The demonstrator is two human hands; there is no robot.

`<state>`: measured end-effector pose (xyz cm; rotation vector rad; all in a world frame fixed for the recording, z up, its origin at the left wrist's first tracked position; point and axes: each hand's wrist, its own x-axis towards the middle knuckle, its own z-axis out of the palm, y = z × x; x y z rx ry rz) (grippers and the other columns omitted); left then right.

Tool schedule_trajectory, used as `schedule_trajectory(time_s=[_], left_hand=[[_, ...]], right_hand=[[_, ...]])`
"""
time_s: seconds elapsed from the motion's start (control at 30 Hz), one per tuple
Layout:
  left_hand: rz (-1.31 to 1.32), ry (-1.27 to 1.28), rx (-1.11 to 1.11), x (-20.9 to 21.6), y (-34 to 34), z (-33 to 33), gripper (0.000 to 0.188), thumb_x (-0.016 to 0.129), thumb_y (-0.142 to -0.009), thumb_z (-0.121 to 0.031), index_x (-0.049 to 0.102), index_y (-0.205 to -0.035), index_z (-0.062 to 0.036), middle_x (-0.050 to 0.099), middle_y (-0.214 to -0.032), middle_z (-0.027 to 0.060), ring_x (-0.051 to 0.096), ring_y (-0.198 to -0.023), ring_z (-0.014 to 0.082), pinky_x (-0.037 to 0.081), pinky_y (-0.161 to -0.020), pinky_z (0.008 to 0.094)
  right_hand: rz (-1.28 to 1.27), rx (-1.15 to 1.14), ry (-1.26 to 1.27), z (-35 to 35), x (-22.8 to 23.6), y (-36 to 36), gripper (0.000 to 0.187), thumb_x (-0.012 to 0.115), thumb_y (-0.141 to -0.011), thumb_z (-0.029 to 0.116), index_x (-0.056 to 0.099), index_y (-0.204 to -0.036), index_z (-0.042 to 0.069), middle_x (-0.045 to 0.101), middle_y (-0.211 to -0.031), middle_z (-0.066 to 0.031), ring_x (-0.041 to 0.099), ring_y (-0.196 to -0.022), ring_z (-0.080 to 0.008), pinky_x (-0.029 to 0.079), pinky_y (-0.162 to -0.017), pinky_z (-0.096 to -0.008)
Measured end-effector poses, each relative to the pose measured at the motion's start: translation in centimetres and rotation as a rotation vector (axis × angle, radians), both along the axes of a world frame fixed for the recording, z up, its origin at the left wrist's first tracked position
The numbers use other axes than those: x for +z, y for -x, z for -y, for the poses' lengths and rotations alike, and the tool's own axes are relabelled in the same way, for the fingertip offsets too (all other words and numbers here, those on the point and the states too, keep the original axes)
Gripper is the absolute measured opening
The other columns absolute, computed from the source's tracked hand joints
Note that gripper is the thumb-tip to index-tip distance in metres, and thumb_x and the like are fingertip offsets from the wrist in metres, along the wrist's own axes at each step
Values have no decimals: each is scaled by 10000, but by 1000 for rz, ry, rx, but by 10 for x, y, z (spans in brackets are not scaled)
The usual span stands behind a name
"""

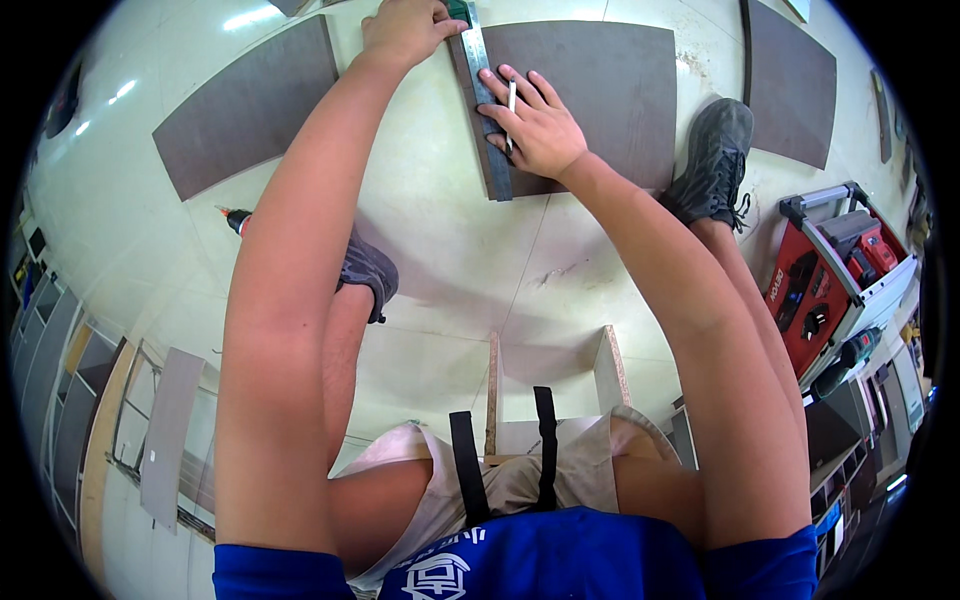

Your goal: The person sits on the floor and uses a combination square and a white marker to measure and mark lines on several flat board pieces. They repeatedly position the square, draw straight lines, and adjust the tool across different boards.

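A dark brown-grey board (610,100) lies flat on the floor in front of me. Along its left edge runs the steel blade of a try square (503,178), whose green stock sits at the far end. My left hand (405,32) is closed on that green end, its fingertips pinching near the board's far left corner. My right hand (540,130) rests on the board with its fingers spread, thumb side pressing against the blade. A slim white pen (512,100) is tucked between its fingers, pointing away from me.
Similar boards lie at far left (250,110) and far right (790,85). Near my left knee is a red-and-black tool tip (237,220). A red tool case (810,290) with power tools stands right. Panel pieces (610,370) stand by my seat; a grey panel (172,440) leans left.
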<state>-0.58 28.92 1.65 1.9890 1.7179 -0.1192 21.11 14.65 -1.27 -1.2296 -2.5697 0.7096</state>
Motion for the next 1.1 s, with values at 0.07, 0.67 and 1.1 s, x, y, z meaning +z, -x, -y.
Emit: schedule_trajectory(time_s=[0.07, 0.67, 1.1], left_hand=[[8, -4, 0, 0, 1, 2, 350, 761, -818, -460, 785, -875, -116, 711, -1009, 187, 679, -981, 357, 544, -861, 484], [0, -5, 41, -2, 4, 6, 353, 765, -811, -453, 782, -882, -107, 704, -973, 194, 680, -961, 356, 545, -856, 472], [59, 4, -19, -12, 11, 2, 369, 765, -815, -408, 775, -853, -41, 718, -902, 217, 681, -924, 373, 540, -862, 450]], right_hand=[[8, -2, 6, 0, 1, 0, 393, 693, -920, 279, 592, -1284, 173, 363, -1620, -39, 343, -1482, -282, 264, -1225, -487], [24, 2, 20, 0, 2, 2, 399, 684, -923, 274, 587, -1297, 175, 353, -1625, -37, 329, -1489, -282, 251, -1229, -481], [-9, 9, -1, 0, 2, 1, 380, 691, -917, 276, 609, -1275, 178, 373, -1615, -39, 353, -1476, -281, 262, -1225, -484]])
